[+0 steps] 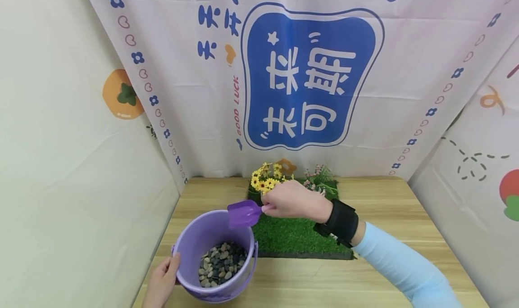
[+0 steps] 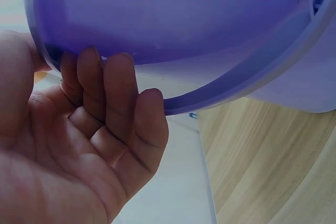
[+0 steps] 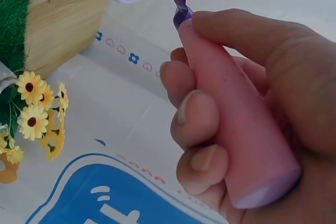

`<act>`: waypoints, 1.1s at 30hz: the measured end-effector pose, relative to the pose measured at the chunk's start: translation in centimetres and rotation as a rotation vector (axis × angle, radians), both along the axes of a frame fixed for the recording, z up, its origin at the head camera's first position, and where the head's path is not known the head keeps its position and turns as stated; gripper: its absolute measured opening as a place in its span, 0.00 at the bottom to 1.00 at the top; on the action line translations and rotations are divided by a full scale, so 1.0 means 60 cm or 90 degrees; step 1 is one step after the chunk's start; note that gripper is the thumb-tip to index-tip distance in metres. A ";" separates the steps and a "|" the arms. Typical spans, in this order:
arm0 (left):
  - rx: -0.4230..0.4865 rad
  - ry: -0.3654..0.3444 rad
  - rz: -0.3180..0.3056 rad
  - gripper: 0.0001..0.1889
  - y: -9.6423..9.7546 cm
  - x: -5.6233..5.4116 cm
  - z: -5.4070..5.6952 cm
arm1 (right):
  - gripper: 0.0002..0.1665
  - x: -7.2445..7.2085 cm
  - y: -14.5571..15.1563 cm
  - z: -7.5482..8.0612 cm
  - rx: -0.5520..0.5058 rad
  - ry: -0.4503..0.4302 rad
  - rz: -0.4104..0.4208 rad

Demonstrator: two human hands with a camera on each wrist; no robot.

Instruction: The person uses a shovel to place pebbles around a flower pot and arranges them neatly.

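Observation:
A purple bucket (image 1: 193, 245) stands at the table's left front, slightly tilted, with grey and brown pebbles (image 1: 222, 265) on its bottom. My left hand (image 1: 161, 277) grips the bucket's left side, thumb at the rim; in the left wrist view its curled fingers (image 2: 119, 95) touch the purple plastic. My right hand (image 1: 298, 202) holds a small toy shovel by its pink handle (image 3: 236, 114), fingers wrapped round it and thumb along the top. The purple shovel blade (image 1: 244, 214) hangs over the bucket's far right rim. No pebbles show on the blade.
A green turf mat (image 1: 300, 238) lies right of the bucket on the wooden table (image 1: 389, 236). Yellow artificial flowers (image 1: 263, 179) and pink ones (image 1: 318, 175) stand at its back edge. Printed cloth (image 1: 202, 132) hangs behind and at both sides.

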State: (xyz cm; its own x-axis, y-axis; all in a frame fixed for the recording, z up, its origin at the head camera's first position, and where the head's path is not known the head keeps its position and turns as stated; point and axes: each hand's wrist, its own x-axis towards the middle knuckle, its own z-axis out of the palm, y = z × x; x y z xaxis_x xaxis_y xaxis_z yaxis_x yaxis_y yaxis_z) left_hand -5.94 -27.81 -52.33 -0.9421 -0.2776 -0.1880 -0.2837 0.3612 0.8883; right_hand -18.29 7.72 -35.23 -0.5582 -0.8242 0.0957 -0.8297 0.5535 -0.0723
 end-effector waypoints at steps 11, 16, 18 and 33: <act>0.020 -0.008 0.004 0.28 -0.002 -0.009 0.006 | 0.26 -0.013 -0.031 -0.004 0.046 0.014 0.015; 0.027 -0.013 0.001 0.29 -0.004 -0.011 0.003 | 0.25 -0.016 -0.044 -0.014 0.075 0.003 0.011; 0.025 -0.013 0.001 0.29 -0.004 -0.010 0.003 | 0.24 -0.015 -0.051 -0.020 0.088 -0.002 0.005; 0.018 -0.008 0.013 0.29 -0.002 -0.003 -0.006 | 0.22 -0.001 -0.114 -0.067 0.185 0.071 0.060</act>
